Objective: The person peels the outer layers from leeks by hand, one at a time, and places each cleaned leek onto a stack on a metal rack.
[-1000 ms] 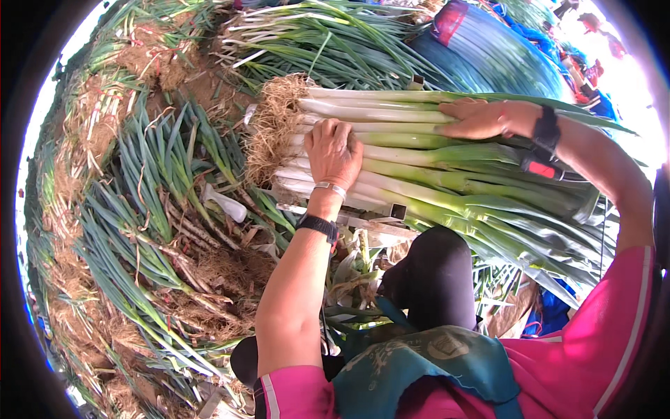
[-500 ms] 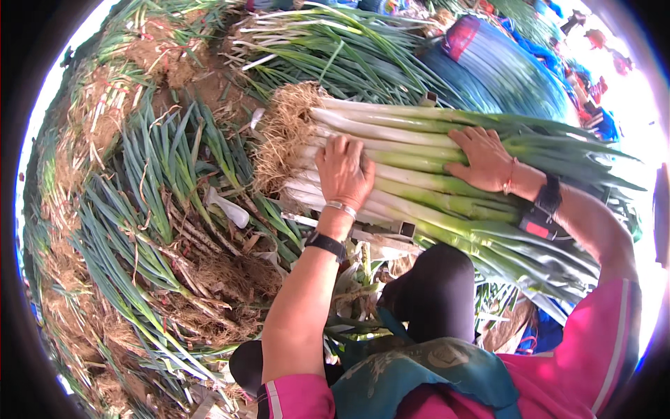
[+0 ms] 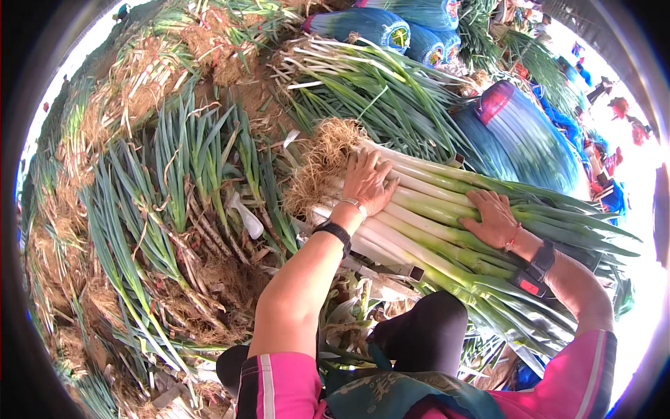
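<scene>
A wide bundle of long green onions lies before me, white stems and tangled roots to the left, dark green leaves to the right. My left hand rests on the white stems close to the roots, its fingers stretched out over them. Flat on the pale green middle of the stalks lies my right hand, thumb and fingers apart. Neither hand is closed around a stalk. Beneath the bundle, part of a metal frame shows at the near side.
Loose green onions with dry roots cover the ground at left. Another pile of green onions lies beyond the bundle. Blue-wrapped bundles stand at the far right and far back. My dark-clothed knee is close to the near side.
The view has shifted, so the scene sits lower. My left hand has slid toward the far stems and roots, its fingers straighter and more spread. My right hand stays on the stalks.
</scene>
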### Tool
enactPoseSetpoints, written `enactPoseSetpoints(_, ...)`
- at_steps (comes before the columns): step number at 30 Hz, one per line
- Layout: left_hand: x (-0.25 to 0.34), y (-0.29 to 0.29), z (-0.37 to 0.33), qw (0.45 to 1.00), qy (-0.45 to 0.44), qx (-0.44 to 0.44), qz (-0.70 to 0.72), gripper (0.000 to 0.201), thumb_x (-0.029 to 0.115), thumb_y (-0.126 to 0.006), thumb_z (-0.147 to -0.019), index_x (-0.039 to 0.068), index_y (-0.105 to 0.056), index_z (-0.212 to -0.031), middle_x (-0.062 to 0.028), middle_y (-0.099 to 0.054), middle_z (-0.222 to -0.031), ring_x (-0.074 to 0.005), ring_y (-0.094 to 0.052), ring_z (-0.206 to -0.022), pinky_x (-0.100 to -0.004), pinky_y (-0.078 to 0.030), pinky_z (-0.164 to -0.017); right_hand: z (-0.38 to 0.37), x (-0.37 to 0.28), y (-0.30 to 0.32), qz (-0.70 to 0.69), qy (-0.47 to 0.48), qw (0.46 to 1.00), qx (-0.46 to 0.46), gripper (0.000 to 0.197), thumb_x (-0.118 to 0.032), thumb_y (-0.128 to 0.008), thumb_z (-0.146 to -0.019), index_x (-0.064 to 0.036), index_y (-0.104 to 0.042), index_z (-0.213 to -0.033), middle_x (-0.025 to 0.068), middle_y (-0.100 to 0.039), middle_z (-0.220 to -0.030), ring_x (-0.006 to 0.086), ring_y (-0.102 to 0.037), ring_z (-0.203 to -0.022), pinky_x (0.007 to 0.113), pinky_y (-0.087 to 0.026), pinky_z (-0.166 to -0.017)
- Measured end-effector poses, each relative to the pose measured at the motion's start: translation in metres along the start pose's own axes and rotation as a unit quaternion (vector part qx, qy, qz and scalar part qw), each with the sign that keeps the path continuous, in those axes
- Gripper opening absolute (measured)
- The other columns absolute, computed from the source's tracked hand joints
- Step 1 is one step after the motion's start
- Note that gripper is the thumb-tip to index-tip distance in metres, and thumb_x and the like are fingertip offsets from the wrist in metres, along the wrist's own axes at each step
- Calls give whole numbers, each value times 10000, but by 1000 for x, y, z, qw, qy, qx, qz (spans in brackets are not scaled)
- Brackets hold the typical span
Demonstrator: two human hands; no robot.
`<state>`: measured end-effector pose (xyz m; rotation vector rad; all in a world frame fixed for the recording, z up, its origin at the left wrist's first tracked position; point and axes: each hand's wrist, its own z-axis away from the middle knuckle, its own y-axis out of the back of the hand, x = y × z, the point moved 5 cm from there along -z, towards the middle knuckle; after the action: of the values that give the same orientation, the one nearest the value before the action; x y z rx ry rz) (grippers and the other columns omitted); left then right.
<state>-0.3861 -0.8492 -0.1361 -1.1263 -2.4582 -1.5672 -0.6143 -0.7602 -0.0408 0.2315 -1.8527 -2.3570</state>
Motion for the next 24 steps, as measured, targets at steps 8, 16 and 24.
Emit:
enactPoseSetpoints(8, 1, -15, 0, 999, 28, 17, -30, 267, 308, -595, -809, 128, -623, -1004, -96, -517, -1057, -294, -440, -1122, -488, -328, -892, -3, 9, -3, 8, 30, 999, 32, 630, -381, -631, -780, 5, -478, -1253, 185, -499, -1210, 326, -423, -1158, 435, -290, -996)
enactPoseSetpoints(16, -8, -13, 2, 999, 19, 22, -18, 322, 296, -623, -766, 125, -622, -1039, -93, -516, -1070, -280, -454, -1106, -476, -342, -901, -10, 4, -3, -8, 17, 1000, -19, 652, -407, -588, -822, -13, -430, -1317, 191, -465, -1284, 353, -381, -1227, 460, -264, -1042)
enactPoseSetpoints(24, 55, 64, 45, 976, 73, 39, 203, 601, 324, -662, -766, 128, -464, -1299, -144, -342, -1412, -330, -296, -1335, -553, -273, -1014, -12, 30, -18, -20, 44, 997, -54, 653, -345, -551, -869, -5, -354, -1391, 167, -313, -1467, 314, -248, -1378, 406, -182, -1128)
